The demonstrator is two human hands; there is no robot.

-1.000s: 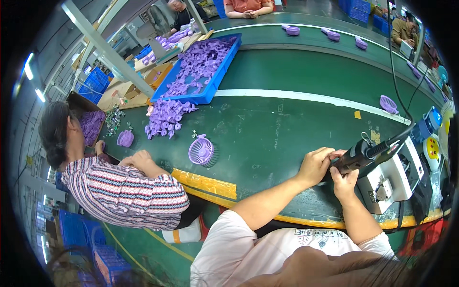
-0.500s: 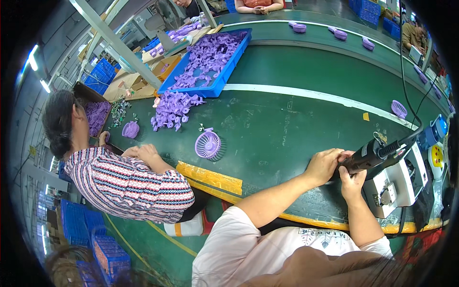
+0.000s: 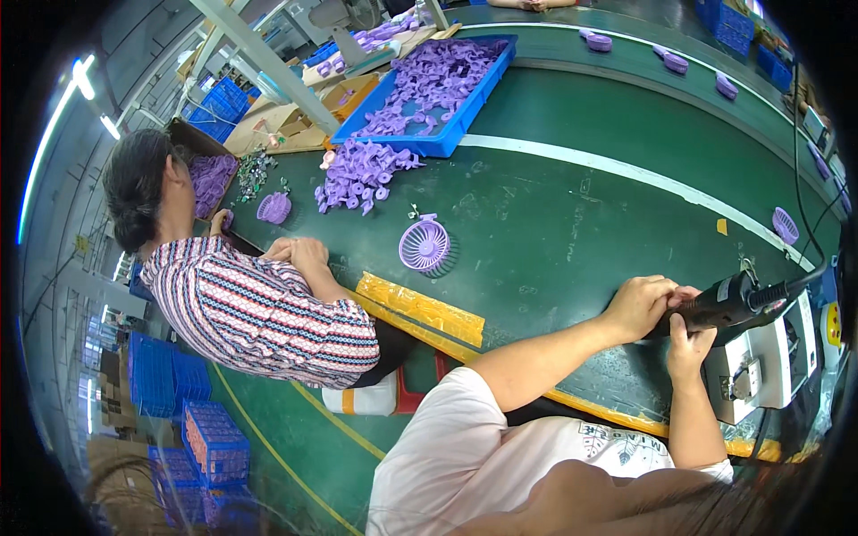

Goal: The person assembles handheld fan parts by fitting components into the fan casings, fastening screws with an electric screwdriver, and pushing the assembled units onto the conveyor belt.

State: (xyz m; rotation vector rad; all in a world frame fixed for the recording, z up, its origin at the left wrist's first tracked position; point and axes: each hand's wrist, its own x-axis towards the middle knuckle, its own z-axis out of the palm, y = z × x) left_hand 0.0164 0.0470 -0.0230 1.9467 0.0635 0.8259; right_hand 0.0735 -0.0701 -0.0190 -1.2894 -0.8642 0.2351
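Both of my hands are together at the front end of a black corded tool [image 3: 728,302], at the right of the green workbench. My left hand [image 3: 640,308] has its fingers curled in toward that end. Close beside it, my right hand [image 3: 689,344] is closed, its thumb raised against the tool's underside. Whatever is pinched between them is hidden by the fingers and the tool. A white boxy device [image 3: 760,371] stands just right of my right hand. Away to the left, a round purple fan cage [image 3: 424,245] lies on the bench with small parts at its top.
A co-worker in a striped shirt [image 3: 259,308] sits at my left, hands on the bench. Beyond is a blue tray [image 3: 447,141] of purple parts, with a loose pile [image 3: 362,174] before it. Purple fan pieces [image 3: 675,62] lie along the far belt. Yellow tape [image 3: 420,308] marks the near edge.
The whole view has swung, so the scene sits farther right in the picture. My hands stay at the tool's front end in nearly the same pose.
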